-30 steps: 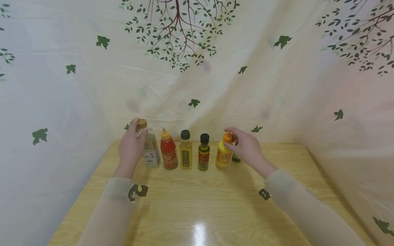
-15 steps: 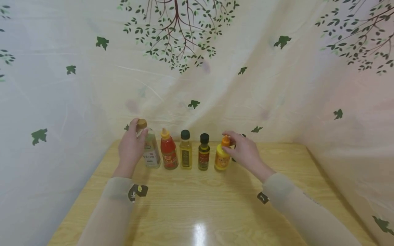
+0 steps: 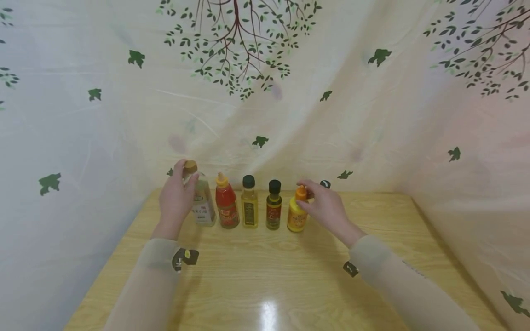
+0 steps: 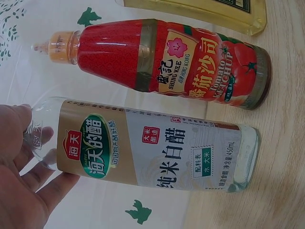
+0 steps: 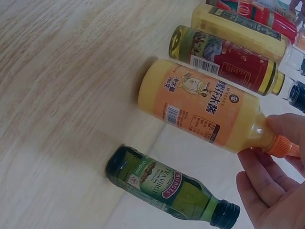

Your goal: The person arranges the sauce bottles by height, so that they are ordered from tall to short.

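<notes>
My left hand (image 3: 177, 202) holds a clear white vinegar bottle (image 4: 157, 148) by its neck, below the gold-brown cap (image 3: 191, 166). The bottle stands upright at the left end of a row. My right hand (image 3: 329, 204) pinches a yellow squeeze bottle (image 5: 200, 105) with an orange label around its neck, just under the orange cap (image 3: 301, 193). That bottle stands upright at the row's right. Beside my left hand is a red tomato ketchup bottle (image 4: 176, 62). A small green olive oil bottle (image 5: 167, 183) stands near my right hand, mostly hidden behind it in the head view.
Between the ketchup and the yellow bottle stand a yellow oil bottle (image 3: 250, 209) with a dark green cap and a dark-capped oil bottle (image 3: 273, 211) with a red label. The wooden table (image 3: 248, 271) meets a leaf-printed curtain (image 3: 290, 151) behind the row.
My right hand has shifted the yellow squeeze bottle left and slightly toward me, closer to the red-labelled oil bottle. The green bottle's cap now shows behind that hand. My left hand stays put.
</notes>
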Motion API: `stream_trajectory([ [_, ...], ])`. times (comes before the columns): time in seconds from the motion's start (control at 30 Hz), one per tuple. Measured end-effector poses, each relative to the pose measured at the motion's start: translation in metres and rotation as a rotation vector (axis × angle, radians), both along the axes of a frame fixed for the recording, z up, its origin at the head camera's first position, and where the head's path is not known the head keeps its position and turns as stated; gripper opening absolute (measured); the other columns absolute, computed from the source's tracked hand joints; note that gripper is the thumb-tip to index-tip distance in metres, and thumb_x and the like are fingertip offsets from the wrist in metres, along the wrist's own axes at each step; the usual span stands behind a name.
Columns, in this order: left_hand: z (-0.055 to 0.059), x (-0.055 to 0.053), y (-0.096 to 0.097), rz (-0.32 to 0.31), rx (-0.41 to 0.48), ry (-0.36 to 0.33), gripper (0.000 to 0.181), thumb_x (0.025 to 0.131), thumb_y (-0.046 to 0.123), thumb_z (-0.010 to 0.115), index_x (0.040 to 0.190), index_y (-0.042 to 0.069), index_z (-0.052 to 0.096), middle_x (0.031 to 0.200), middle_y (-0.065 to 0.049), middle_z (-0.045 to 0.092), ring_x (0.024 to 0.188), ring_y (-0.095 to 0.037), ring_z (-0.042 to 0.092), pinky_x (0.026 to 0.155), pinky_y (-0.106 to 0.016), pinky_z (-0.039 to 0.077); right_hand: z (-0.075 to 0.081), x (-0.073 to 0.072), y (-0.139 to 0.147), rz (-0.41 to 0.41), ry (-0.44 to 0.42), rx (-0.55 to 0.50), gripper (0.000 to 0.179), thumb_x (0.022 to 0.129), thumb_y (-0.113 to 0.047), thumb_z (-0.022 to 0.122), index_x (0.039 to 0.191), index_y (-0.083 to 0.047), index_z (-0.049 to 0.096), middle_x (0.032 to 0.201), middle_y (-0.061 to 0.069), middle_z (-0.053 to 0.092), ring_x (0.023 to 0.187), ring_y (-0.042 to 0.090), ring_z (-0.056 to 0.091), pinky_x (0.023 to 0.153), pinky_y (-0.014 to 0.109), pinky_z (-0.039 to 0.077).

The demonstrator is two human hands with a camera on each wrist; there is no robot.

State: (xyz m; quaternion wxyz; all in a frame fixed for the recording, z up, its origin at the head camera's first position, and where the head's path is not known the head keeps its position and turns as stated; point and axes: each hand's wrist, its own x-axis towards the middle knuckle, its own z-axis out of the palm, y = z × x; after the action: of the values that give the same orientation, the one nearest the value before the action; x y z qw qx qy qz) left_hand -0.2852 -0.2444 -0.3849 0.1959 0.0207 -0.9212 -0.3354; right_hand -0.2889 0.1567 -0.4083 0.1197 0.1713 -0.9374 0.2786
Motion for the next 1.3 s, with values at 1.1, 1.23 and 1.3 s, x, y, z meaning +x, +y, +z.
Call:
stream_trajectory([
  [1.1,-0.009,-0.023,-0.009,-0.041,0.006,0.06,0.064,0.119,0.041,0.049,0.172,0.01,0.03,0.158,-0.029,0.057,0.132,-0.056,0.06,0.1,-0.072,0.052,-0.012,-0.01,-0.003,-0.047,-0.023,0.012,0.07,0.1,-0.029,0.087,0.16,-0.015,0.056,0.135,0.013,0.075,0.121,0.037,0.071,0.092,0.058,0.06],
  [1.23,-0.008,-0.022,-0.01,-0.043,-0.005,0.055,0.064,0.12,0.042,0.048,0.172,0.01,0.029,0.157,-0.029,0.057,0.131,-0.055,0.062,0.098,-0.07,0.054,-0.006,-0.005,0.001,-0.05,-0.022,0.001,0.073,0.098,-0.027,0.089,0.161,-0.014,0.056,0.141,0.015,0.072,0.127,0.038,0.069,0.098,0.061,0.058],
  [1.3,-0.007,-0.022,-0.009,-0.047,-0.006,0.056,0.065,0.12,0.043,0.048,0.172,0.01,0.029,0.157,-0.029,0.056,0.131,-0.055,0.061,0.098,-0.071,0.054,-0.003,-0.004,0.004,-0.052,-0.008,-0.001,0.073,0.097,-0.024,0.09,0.16,-0.013,0.056,0.143,0.015,0.069,0.129,0.039,0.067,0.1,0.061,0.058],
])
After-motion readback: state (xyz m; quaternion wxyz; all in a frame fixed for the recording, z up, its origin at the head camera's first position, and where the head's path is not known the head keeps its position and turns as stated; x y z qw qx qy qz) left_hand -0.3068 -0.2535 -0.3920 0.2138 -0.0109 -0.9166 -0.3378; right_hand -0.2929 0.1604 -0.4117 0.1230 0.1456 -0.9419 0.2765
